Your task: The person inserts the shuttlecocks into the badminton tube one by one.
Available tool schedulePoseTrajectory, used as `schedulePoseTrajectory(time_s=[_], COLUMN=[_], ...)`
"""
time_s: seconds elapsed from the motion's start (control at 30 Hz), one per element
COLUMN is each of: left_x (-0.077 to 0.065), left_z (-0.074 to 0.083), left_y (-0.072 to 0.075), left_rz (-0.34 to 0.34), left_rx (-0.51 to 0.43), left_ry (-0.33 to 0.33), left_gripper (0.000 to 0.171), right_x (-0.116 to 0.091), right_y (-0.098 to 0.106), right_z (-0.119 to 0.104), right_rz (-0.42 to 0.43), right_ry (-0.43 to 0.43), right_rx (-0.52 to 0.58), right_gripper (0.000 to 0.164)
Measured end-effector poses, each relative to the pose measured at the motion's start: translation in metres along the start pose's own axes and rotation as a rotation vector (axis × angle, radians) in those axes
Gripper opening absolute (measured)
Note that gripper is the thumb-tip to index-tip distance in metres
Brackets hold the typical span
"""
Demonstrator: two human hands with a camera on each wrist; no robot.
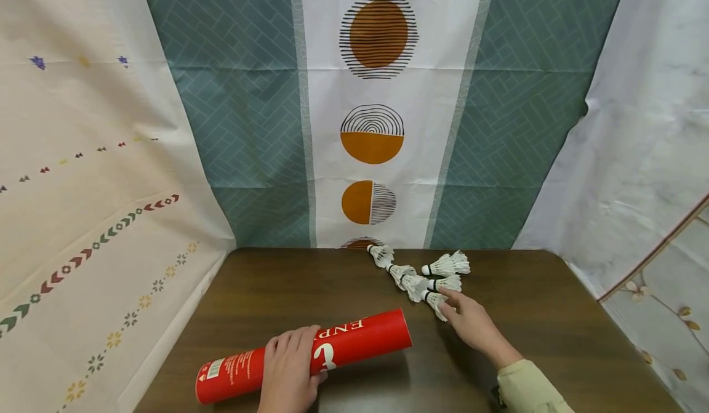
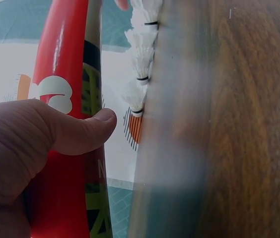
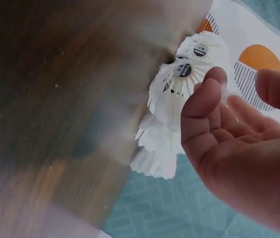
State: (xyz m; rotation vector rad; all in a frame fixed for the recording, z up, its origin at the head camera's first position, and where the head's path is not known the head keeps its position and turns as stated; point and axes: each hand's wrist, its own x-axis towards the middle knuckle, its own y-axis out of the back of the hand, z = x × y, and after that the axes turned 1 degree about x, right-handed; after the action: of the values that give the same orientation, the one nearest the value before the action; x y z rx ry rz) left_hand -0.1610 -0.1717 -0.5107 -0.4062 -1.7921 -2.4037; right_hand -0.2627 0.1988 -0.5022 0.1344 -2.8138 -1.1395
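My left hand [image 1: 290, 367] grips a red cylindrical shuttlecock tube [image 1: 365, 339] around its middle, holding it at a slant with the right end higher. In the left wrist view the thumb [image 2: 83, 131] lies across the tube's side. My right hand [image 1: 473, 327] reaches over the table beside the nearest white feather shuttlecock [image 1: 434, 301], thumb and index finger spread apart around its skirt. The right wrist view shows loosely bent fingers [image 3: 202, 106] in front of the shuttlecocks [image 3: 167, 104], with the thumb standing off and nothing pinched.
Several more shuttlecocks lie in a loose line toward the table's back edge, the farthest one [image 1: 381, 255] to the left. Another shuttlecock [image 1: 446, 264] lies behind the right hand. Patterned cloth [image 1: 255, 124] hangs behind the dark wooden table [image 1: 266, 302].
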Motion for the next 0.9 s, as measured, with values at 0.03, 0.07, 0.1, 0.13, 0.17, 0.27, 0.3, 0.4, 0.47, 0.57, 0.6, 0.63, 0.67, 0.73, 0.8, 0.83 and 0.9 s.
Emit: schedulePoseTrajectory(time_s=[0.03, 0.07, 0.1, 0.13, 0.17, 0.27, 0.3, 0.4, 0.47, 0.57, 0.6, 0.63, 0.67, 0.73, 0.8, 0.83, 0.9], left_x=[0.0, 0.0, 0.001, 0.001, 0.001, 0.002, 0.002, 0.002, 0.002, 0.002, 0.002, 0.002, 0.002, 0.001, 0.001, 0.001, 0.001], left_z=[0.0, 0.001, 0.001, 0.002, 0.002, 0.003, 0.003, 0.003, 0.003, 0.004, 0.004, 0.004, 0.005, 0.005, 0.006, 0.007, 0.008], left_y=[0.0, 0.0, 0.0, 0.0, 0.0, 0.001, 0.002, 0.001, 0.0, 0.0, 0.0, 0.0, 0.0, 0.0, 0.001, 0.0, 0.0], left_rz=[-0.002, -0.005, -0.009, -0.013, -0.017, -0.02, -0.018, -0.005, 0.005, 0.012, 0.012, 0.012, 0.011, 0.003, -0.002, -0.004, -0.01], left_rx=[-0.001, -0.001, -0.003, -0.006, -0.009, -0.01, -0.009, -0.001, 0.005, 0.011, 0.011, 0.011, 0.01, 0.005, 0.002, 0.0, -0.001], left_ry=[0.0, -0.001, -0.001, -0.001, -0.001, -0.001, 0.0, 0.005, 0.004, 0.001, 0.0, -0.001, -0.001, 0.003, 0.0, 0.0, -0.003], left_gripper=[0.091, 0.091, 0.09, 0.09, 0.09, 0.09, 0.09, 0.091, 0.091, 0.091, 0.091, 0.091, 0.091, 0.091, 0.091, 0.091, 0.091], right_x=[0.0, 0.001, 0.0, 0.0, -0.001, -0.005, -0.007, -0.014, -0.021, -0.032, -0.036, -0.039, -0.043, -0.05, -0.055, -0.057, -0.06], right_y=[0.0, 0.001, 0.001, 0.002, 0.003, 0.009, 0.011, 0.017, 0.021, 0.025, 0.025, 0.025, 0.025, 0.022, 0.018, 0.015, 0.009], right_z=[0.0, 0.0, 0.001, 0.001, 0.001, 0.0, -0.001, -0.006, -0.012, -0.024, -0.028, -0.033, -0.038, -0.046, -0.052, -0.055, -0.058], right_rz=[-0.007, -0.005, 0.001, 0.015, 0.034, 0.121, 0.147, 0.194, 0.2, 0.183, 0.179, 0.177, 0.174, 0.162, 0.139, 0.119, 0.07], right_ry=[-0.009, -0.009, -0.011, -0.013, -0.017, -0.025, -0.029, -0.041, -0.049, -0.047, -0.04, -0.028, -0.015, 0.025, 0.054, 0.062, 0.073], right_rx=[0.004, -0.003, -0.013, -0.03, -0.044, -0.061, -0.049, 0.036, 0.119, 0.249, 0.283, 0.315, 0.341, 0.381, 0.41, 0.425, 0.453], right_gripper=[0.042, 0.04, 0.038, 0.036, 0.035, 0.028, 0.026, 0.025, 0.03, 0.04, 0.042, 0.043, 0.044, 0.043, 0.042, 0.042, 0.042])
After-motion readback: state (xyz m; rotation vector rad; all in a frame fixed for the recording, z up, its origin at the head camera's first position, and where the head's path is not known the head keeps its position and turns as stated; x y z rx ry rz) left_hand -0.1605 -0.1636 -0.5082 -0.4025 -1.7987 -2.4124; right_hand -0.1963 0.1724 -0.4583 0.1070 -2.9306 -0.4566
